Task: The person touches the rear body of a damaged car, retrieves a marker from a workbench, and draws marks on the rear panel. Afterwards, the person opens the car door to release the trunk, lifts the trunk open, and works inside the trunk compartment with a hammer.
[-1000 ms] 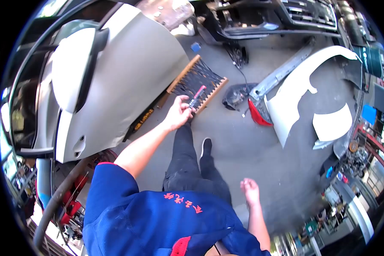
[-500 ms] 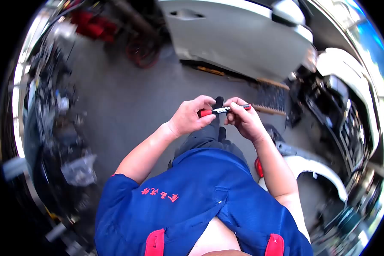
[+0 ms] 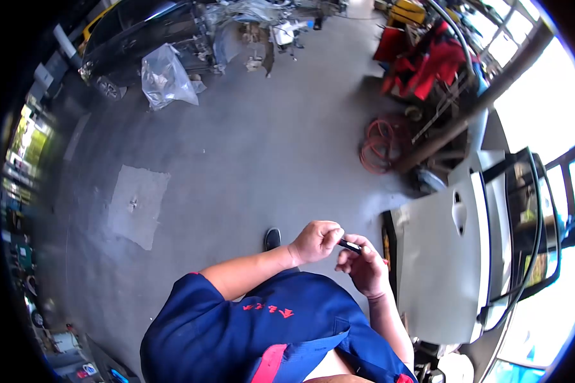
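Observation:
A marker pen (image 3: 349, 246), dark with white printing, spans the gap between my two hands in front of my body. My left hand (image 3: 316, 241) is curled into a fist around one end, covering that end. With thumb and fingers, my right hand (image 3: 368, 268) pinches the pen nearer its other end; a bit of red shows just past the fingers. Whether the pen is capped, I cannot tell.
To the right stands a white car door (image 3: 437, 249). Coiled red hose (image 3: 378, 145) lies on the floor near a slanted pole (image 3: 479, 102). A dark car (image 3: 144, 38) and a clear plastic bag (image 3: 166, 76) are at the back left. A pale patch (image 3: 139, 204) marks the floor.
My view has swung left, so the white door now sits at the right and a dark car shows. My left hand has closed over the pen's red end; both hands still hold it.

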Demonstrator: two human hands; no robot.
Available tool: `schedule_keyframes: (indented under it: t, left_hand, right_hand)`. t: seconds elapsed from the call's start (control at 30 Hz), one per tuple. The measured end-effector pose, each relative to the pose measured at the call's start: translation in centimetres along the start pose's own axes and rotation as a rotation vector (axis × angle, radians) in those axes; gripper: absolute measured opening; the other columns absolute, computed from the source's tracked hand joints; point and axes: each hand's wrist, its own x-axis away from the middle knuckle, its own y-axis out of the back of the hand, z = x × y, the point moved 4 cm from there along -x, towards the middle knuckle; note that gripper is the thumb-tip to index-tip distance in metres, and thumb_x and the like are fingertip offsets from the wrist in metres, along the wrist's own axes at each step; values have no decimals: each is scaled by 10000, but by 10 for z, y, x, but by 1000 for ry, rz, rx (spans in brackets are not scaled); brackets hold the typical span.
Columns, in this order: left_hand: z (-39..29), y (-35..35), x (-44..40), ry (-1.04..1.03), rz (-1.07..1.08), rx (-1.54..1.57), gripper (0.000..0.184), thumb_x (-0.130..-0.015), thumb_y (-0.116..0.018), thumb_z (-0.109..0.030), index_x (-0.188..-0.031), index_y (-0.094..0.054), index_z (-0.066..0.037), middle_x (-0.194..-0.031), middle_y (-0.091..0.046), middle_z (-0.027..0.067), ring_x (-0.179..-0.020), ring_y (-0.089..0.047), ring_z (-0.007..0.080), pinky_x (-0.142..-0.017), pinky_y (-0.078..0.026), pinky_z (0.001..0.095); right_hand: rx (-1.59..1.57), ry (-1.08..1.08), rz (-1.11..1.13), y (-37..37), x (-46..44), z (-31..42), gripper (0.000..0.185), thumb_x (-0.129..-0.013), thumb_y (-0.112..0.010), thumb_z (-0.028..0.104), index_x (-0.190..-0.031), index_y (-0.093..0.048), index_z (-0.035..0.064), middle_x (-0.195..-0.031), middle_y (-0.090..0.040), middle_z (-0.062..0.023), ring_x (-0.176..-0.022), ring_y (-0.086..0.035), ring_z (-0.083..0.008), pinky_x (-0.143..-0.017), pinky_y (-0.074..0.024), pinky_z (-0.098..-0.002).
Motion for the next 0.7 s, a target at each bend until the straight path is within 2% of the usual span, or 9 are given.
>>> schedule_keyframes:
  t: [0.07, 0.1, 0.2, 0.23, 0.27, 0.4, 0.53, 0.6, 0.7]
  left_hand:
    - [30, 58, -21, 10, -72, 6, 407, -989, -377, -267, -675, -478, -28, -607, -489, 81, -557, -493, 191, -548, -419, 333]
    - [39, 83, -29, 85, -67, 49, 420, -994, -373, -277, -672, -479, -29, -600, -498, 72, -557, -500, 174, -550, -424, 325]
    - [71, 157, -57, 210, -43, 68, 450, -1007, -363, -301, -667, -483, -32, -581, -515, 39, -565, -510, 130, -561, -437, 302]
    - [77, 176, -71, 231, -36, 40, 453, -1009, -363, -303, -657, -480, -43, -576, -507, 22, -569, -505, 111, -556, -433, 295]
    - [83, 190, -88, 222, -21, 33, 453, -1009, -363, -303, -657, -480, -43, -576, -507, 22, -569, -505, 111, -556, -433, 295]
    - [125, 223, -134, 413, 11, 166, 434, -1012, -368, -291, -664, -491, -62, -580, -507, -2, -573, -509, 88, -556, -441, 280]
    - [166, 244, -194, 476, 57, 182, 421, -1012, -376, -277, -679, -505, -53, -593, -508, -5, -575, -524, 81, -559, -443, 265]
    - [189, 252, -226, 558, 18, 317, 420, -1010, -376, -270, -679, -512, -50, -594, -522, 0, -574, -515, 82, -556, -437, 264]
    - [194, 291, -295, 487, -25, 289, 431, -1006, -386, -273, -665, -511, -42, -577, -519, 0, -564, -502, 84, -547, -428, 266]
  right_hand:
    - [53, -1, 20, -31, -63, 1, 482, -917, -529, 368, -1250, -513, 20, -962, -643, -173, -799, -615, -222, -799, -508, -365]
    - [89, 1, 49, -44, -89, 3, 453, -928, -508, 341, -1227, -523, 2, -1003, -641, -179, -838, -616, -234, -822, -491, -360]
    - [149, -34, 57, -84, -164, 4, 396, -942, -471, 277, -1205, -530, -14, -1009, -641, -178, -871, -601, -224, -848, -465, -342]
    - [143, -47, 93, -89, -188, 9, 387, -956, -455, 232, -1229, -519, -34, -1032, -643, -146, -883, -588, -189, -866, -462, -323]
    - [137, -30, 89, -91, -210, 13, 387, -956, -455, 232, -1229, -519, -34, -1032, -643, -146, -883, -588, -189, -866, -462, -323]
    - [128, 12, 56, -93, -274, 27, 386, -959, -448, 222, -1235, -521, -39, -1054, -646, -151, -919, -588, -190, -871, -462, -326]
    - [154, -27, 2, -78, -345, 48, 379, -959, -441, 191, -1250, -515, -40, -1086, -644, -145, -976, -602, -190, -862, -462, -309]
    - [199, -59, 23, -69, -382, 71, 380, -959, -438, 183, -1256, -513, -42, -1107, -638, -145, -1012, -605, -195, -861, -464, -309]
    - [272, -41, 157, -69, -455, 115, 377, -963, -430, 164, -1262, -511, -51, -1127, -630, -145, -1038, -605, -195, -864, -470, -314]
